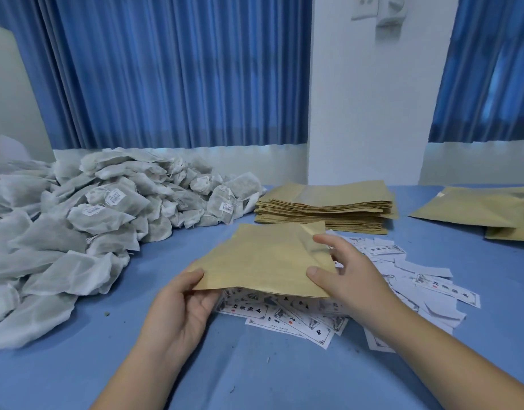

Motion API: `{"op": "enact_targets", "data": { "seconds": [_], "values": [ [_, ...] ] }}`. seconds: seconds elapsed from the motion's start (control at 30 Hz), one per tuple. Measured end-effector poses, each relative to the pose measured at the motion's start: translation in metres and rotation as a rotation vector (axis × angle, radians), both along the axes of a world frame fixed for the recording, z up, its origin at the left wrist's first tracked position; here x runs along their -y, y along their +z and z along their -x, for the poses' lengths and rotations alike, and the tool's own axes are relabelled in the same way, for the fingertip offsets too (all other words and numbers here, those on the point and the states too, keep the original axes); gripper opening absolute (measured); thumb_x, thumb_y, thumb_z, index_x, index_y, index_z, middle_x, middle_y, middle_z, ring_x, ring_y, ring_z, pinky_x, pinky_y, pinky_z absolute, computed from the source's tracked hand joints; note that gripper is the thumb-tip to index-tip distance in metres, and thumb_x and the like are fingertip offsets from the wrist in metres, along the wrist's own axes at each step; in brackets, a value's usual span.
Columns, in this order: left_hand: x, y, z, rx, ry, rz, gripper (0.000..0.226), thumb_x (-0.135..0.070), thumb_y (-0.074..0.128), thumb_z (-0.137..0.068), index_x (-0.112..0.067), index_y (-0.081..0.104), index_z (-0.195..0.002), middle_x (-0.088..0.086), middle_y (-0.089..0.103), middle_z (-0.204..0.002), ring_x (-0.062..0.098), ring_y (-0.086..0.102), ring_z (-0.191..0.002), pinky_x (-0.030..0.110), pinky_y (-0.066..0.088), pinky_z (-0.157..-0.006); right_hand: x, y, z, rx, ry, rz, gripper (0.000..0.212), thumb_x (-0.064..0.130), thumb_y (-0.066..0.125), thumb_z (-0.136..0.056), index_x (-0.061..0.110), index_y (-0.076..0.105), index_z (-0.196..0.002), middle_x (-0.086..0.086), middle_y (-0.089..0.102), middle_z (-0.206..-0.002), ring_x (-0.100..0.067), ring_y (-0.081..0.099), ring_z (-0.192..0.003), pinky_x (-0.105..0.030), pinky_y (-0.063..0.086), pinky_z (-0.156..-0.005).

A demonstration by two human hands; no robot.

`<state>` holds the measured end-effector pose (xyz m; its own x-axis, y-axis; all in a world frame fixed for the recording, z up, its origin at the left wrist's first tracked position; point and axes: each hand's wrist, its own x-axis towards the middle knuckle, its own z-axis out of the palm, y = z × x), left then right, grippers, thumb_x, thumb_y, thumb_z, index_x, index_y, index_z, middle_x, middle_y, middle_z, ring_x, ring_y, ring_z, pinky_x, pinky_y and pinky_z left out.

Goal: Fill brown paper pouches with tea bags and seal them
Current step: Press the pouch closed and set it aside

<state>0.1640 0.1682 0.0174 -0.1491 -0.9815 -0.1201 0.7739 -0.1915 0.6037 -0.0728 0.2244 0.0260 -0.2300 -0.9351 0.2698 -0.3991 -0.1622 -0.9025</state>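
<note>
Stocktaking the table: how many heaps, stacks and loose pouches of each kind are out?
Tea bag heap: 1
Stack of empty pouches: 1
Held pouch: 1
Loose pouches at far right: 2
Scatter of printed slips: 1
Total: 6

Printed slips [287, 319], white, lie scattered on the surface [255, 380], some partly under the brown pouch [263, 261]. They carry black Chinese characters inside a decorative border, with a small red seal. On one slip [249, 307] at the pouch's near edge, 中 is plain; the row appears to read 中国茶叶. The far-right slip [450, 292] shows the same row. The nearest slip [318, 331] shows 中 clearly. White tags [92, 209] on the tea bags [47, 232] bear a barcode and print too small to read.
</note>
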Motion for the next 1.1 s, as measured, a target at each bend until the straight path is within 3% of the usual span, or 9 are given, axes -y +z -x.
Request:
{"op": "enact_targets", "data": {
  "seconds": [0.17, 0.23, 0.37, 0.57, 0.77, 0.83, 0.97, 1.03, 1.1],
  "values": [
    [-0.007, 0.015, 0.042, -0.021, -0.080, 0.041, 0.017, 0.003, 0.045, -0.090, 0.001, 0.060, -0.098, 0.016, 0.074, -0.089, 0.022, 0.073, -0.075, 0.029, 0.058, -0.056, -0.038, 0.010, 0.033, -0.027, -0.048, 0.113, 0.044, 0.027, 0.068, -0.083, 0.060, 0.052, -0.108, 0.001, 0.068, -0.087, -0.020, 0.056, -0.060, -0.031, 0.047, -0.057],
    [-0.007, 0.023, 0.070, 0.000, -0.150, 0.059, 0.015, 0.002, 0.046, -0.091, 0.000, 0.059, -0.097, 0.015, 0.074, -0.088, 0.022, 0.073, -0.074, 0.029, 0.058, -0.056, -0.050, 0.015, 0.055, -0.030, -0.110, 0.124, 0.041, 0.028, 0.067, -0.083, 0.057, 0.053, -0.109, -0.012, 0.067, -0.088, -0.033, 0.056, -0.065, -0.036, 0.048, -0.061],
    [-0.010, 0.033, 0.142, 0.088, -0.304, 0.091, 0.015, 0.001, 0.049, -0.093, 0.000, 0.059, -0.104, 0.016, 0.073, -0.094, 0.022, 0.073, -0.072, 0.027, 0.057, -0.053, -0.075, 0.027, 0.110, -0.048, -0.247, 0.180, 0.039, 0.023, 0.067, -0.085, 0.053, 0.057, -0.108, 0.003, 0.070, -0.087, -0.028, 0.062, -0.071, -0.041, 0.053, -0.071],
    [-0.026, 0.047, 0.258, 0.348, -0.391, 0.155, 0.012, -0.001, 0.052, -0.092, -0.011, 0.056, -0.087, 0.001, 0.058, -0.064, 0.009, 0.051, -0.038, 0.013, 0.025, -0.031, -0.122, 0.034, 0.195, -0.207, -0.474, 0.247, 0.034, 0.020, 0.063, -0.090, 0.047, 0.059, -0.109, 0.025, 0.063, -0.111, -0.001, 0.059, -0.094, -0.023, 0.049, -0.082],
    [-0.040, 0.069, 0.365, 0.282, -0.565, 0.246, 0.040, 0.000, 0.051, -0.092, -0.010, 0.051, -0.131, -0.001, 0.057, -0.056, 0.009, 0.049, -0.037, 0.015, 0.038, -0.036, -0.159, 0.055, 0.267, -0.311, -0.676, 0.333, 0.030, 0.009, 0.060, -0.091, 0.027, 0.063, -0.115, 0.026, 0.059, -0.111, 0.017, 0.051, -0.099, 0.002, 0.036, -0.079],
    [-0.047, 0.082, 0.398, 0.238, -0.628, 0.283, 0.033, -0.001, 0.049, -0.093, -0.017, 0.054, -0.121, -0.003, 0.061, -0.052, 0.008, 0.052, -0.037, 0.015, 0.041, -0.037, -0.170, 0.068, 0.291, -0.345, -0.742, 0.349, 0.030, 0.010, 0.060, -0.092, 0.029, 0.063, -0.114, 0.027, 0.059, -0.108, 0.019, 0.052, -0.095, 0.002, 0.036, -0.077],
    [-0.062, 0.100, 0.457, 0.126, -0.713, 0.262, 0.052, 0.007, 0.047, -0.093, -0.013, 0.040, -0.140, 0.012, 0.065, -0.085, 0.017, 0.067, -0.055, 0.021, 0.053, -0.047, -0.186, 0.094, 0.343, -0.356, -0.902, 0.322, 0.040, 0.018, 0.059, -0.093, 0.029, 0.054, -0.131, 0.027, 0.055, -0.116, 0.016, 0.049, -0.103, -0.001, 0.037, -0.083],
    [-0.068, 0.097, 0.480, 0.108, -0.770, 0.220, 0.063, 0.010, 0.046, -0.092, -0.013, 0.028, -0.148, 0.018, 0.058, -0.105, 0.027, 0.069, -0.081, 0.029, 0.059, -0.068, -0.189, 0.094, 0.364, -0.054, -0.936, 0.277, 0.055, 0.023, 0.060, -0.093, 0.027, 0.038, -0.143, 0.010, 0.049, -0.131, -0.007, 0.056, -0.111, -0.025, 0.052, -0.084],
    [-0.075, 0.089, 0.493, 0.189, -0.815, 0.182, 0.042, 0.002, 0.048, -0.094, -0.004, 0.041, -0.134, 0.019, 0.053, -0.127, 0.032, 0.063, -0.097, 0.036, 0.054, -0.082, -0.189, 0.086, 0.373, 0.297, -0.923, 0.230, 0.068, 0.021, 0.062, -0.092, 0.027, 0.024, -0.148, -0.003, 0.044, -0.136, -0.023, 0.065, -0.101, -0.033, 0.058, -0.074]
  ]
}}
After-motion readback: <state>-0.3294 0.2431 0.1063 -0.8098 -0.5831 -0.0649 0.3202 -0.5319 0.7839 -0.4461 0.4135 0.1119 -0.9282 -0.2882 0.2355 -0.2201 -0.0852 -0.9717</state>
